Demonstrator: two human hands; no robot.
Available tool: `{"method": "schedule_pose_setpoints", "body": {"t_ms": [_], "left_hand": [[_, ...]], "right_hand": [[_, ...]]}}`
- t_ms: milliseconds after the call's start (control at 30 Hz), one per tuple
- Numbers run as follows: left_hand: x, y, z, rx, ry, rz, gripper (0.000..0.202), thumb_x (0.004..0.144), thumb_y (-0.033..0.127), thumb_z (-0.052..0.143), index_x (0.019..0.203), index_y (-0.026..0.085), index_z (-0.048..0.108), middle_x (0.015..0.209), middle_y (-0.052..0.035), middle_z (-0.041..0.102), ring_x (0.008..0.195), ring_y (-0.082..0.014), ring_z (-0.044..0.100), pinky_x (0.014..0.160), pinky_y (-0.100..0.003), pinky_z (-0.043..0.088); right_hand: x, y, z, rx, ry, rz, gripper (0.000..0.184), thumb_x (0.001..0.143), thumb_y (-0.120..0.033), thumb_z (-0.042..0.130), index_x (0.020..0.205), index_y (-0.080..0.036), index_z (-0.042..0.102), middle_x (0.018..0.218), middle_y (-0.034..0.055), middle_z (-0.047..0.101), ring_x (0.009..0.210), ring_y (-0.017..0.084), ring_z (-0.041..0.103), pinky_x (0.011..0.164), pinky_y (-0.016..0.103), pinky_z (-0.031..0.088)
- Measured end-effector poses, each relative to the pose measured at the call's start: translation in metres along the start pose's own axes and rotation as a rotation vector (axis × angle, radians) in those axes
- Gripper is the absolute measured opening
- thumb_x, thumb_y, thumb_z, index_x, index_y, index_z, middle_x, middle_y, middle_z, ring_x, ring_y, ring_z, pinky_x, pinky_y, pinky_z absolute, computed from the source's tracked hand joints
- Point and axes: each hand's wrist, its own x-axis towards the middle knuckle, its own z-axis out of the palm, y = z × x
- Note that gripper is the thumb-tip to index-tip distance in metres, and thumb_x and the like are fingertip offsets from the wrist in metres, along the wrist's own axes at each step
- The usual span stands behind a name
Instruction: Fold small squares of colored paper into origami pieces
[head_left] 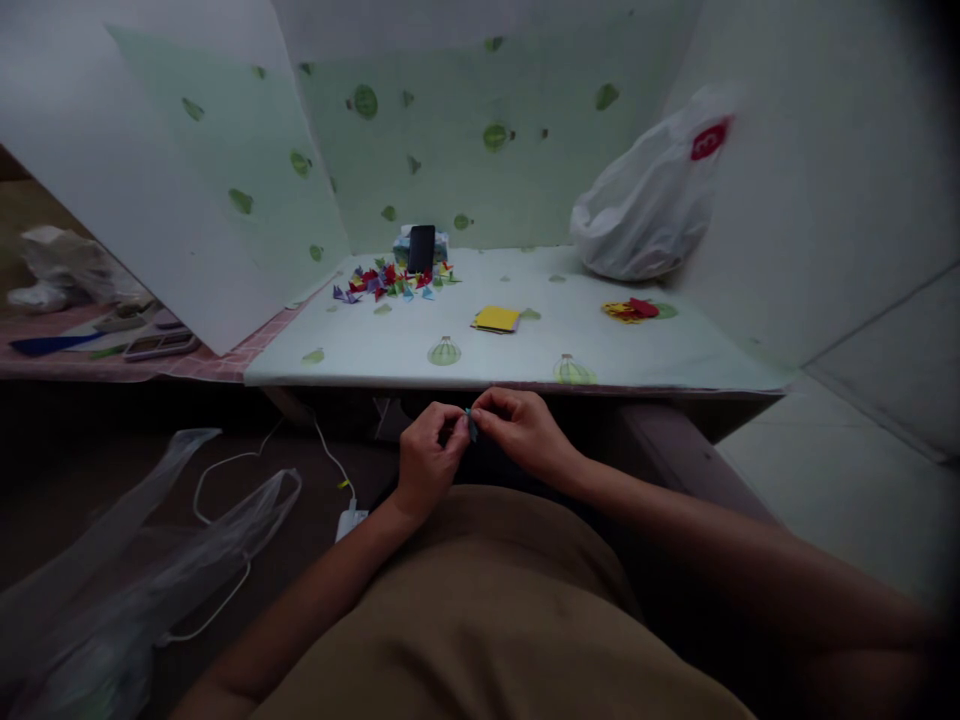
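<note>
Between my fingertips, just in front of the table's near edge, is a small piece of folded light-blue paper (472,426). My left hand (433,445) pinches it from the left, fingers curled. From the right, my right hand (523,428) pinches its upper end with thumb and forefinger. Much of the paper is hidden by the fingers. On the table beyond lies a stack of square paper sheets (497,319), yellow on top. Farther back to the left, a pile of small folded paper cranes (390,281) in red, purple, green, blue and yellow is spread out.
A black phone (421,247) leans on a tissue pack behind the cranes. At right stand a white plastic bag (649,210) and a small red and yellow heap (631,310). A charger (350,521) with white cable and a clear plastic bag (172,560) lie lower left.
</note>
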Motion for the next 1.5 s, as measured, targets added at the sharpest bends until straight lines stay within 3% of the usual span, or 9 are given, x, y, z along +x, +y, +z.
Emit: {"method": "schedule_pose_setpoints", "body": {"t_ms": [233,500,700,867,1167,1500], "left_hand": [[0.0006,-0.0001,0.0015,0.028,0.003,0.068,0.013,0.090,0.023,0.054,0.082,0.018,0.062,0.076,-0.0015,0.064,0.068,-0.0123,0.058,0.067,-0.024,0.045],[-0.0015,-0.0009,0.0017,0.026,-0.005,0.048,0.014,0.091,0.024,0.054,0.082,0.018,0.063,0.077,-0.0023,0.065,0.069,-0.0127,0.058,0.067,-0.024,0.045],[-0.0014,0.0028,0.0012,-0.098,-0.021,-0.109,0.015,0.090,0.029,0.056,0.085,0.018,0.065,0.075,-0.0014,0.066,0.068,-0.0134,0.059,0.067,-0.024,0.046],[-0.0016,0.0024,0.0023,-0.308,-0.060,-0.270,0.017,0.088,0.033,0.058,0.090,0.017,0.064,0.077,-0.0015,0.067,0.069,-0.0142,0.061,0.064,-0.024,0.048],[0.0009,0.0028,0.0038,-0.164,-0.008,-0.229,0.015,0.087,0.029,0.058,0.080,0.017,0.063,0.068,0.0013,0.062,0.062,-0.0113,0.055,0.060,-0.022,0.042],[0.0014,-0.0012,0.0059,-0.274,0.053,-0.285,0.016,0.086,0.032,0.059,0.081,0.016,0.063,0.070,0.0008,0.063,0.063,-0.0117,0.056,0.061,-0.021,0.044]], "right_hand": [[0.0002,0.0015,0.0017,0.000,0.003,0.019,0.012,0.077,-0.018,0.053,0.071,-0.014,0.062,0.062,-0.0007,0.059,0.059,0.011,0.049,0.056,0.023,0.037],[0.0001,0.0023,0.0021,0.006,0.013,0.023,0.011,0.075,-0.017,0.053,0.070,-0.014,0.063,0.061,-0.0016,0.057,0.058,0.010,0.047,0.054,0.022,0.036],[-0.0012,0.0006,0.0019,-0.012,0.026,0.007,0.011,0.077,-0.017,0.054,0.070,-0.014,0.063,0.060,-0.0023,0.057,0.057,0.010,0.048,0.054,0.022,0.036],[-0.0049,0.0019,0.0035,-0.128,0.049,-0.114,0.011,0.080,-0.015,0.054,0.074,-0.015,0.063,0.069,0.0011,0.063,0.064,0.012,0.055,0.061,0.023,0.040],[-0.0064,0.0069,0.0073,-0.233,0.074,-0.166,0.009,0.081,-0.015,0.055,0.075,-0.016,0.061,0.070,0.0015,0.062,0.064,0.012,0.054,0.060,0.024,0.038],[-0.0048,0.0056,0.0072,-0.094,0.113,-0.133,0.011,0.082,-0.018,0.056,0.072,-0.017,0.059,0.066,-0.0005,0.060,0.062,0.012,0.054,0.059,0.023,0.040]]}}
